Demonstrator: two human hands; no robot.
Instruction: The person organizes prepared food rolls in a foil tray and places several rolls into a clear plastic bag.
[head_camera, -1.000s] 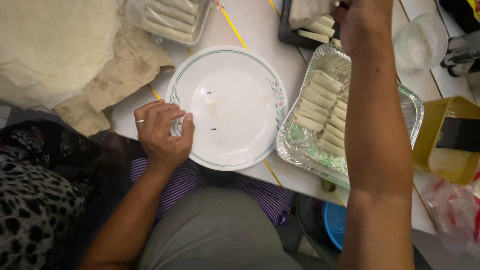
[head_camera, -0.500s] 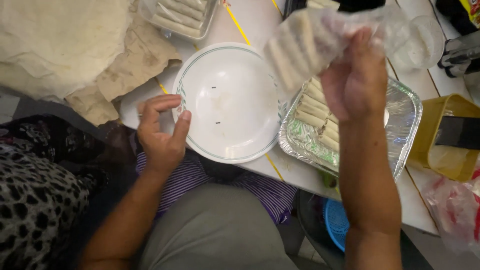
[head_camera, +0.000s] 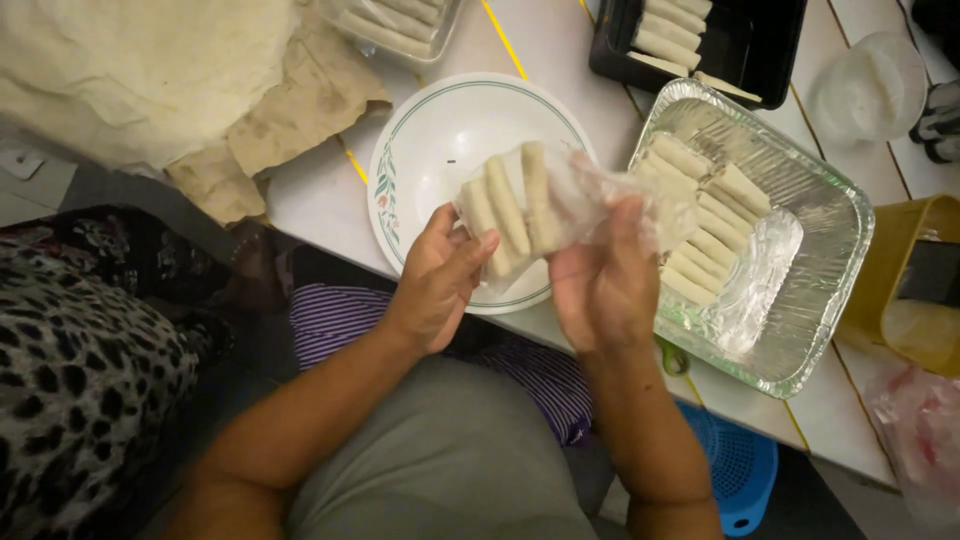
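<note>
While both hands held it over the plate (head_camera: 420, 140), a clear bag of rolls (head_camera: 525, 205) hung just above the near rim, with three pale rolls showing side by side through the film. The left hand (head_camera: 440, 285) gripped the bag's left end, thumb laid across the nearest roll; the right hand (head_camera: 600, 285) was clenched on the loose plastic at the right end, which trailed toward the foil tray (head_camera: 800, 300). That tray, just right of the plate on the tabletop (head_camera: 320, 200), held a row of like rolls along its left half, its right half bare. A black tray (head_camera: 760, 50) with more rolls lay beyond it, and a stack of wrapper sheets (head_camera: 130, 70) lay far left. The step in hand appeared to be the opening or emptying of the bag. The next move would probably call for a parting of the film by both grips without crushing the soft rolls, the bag being kept over the plate.
</note>
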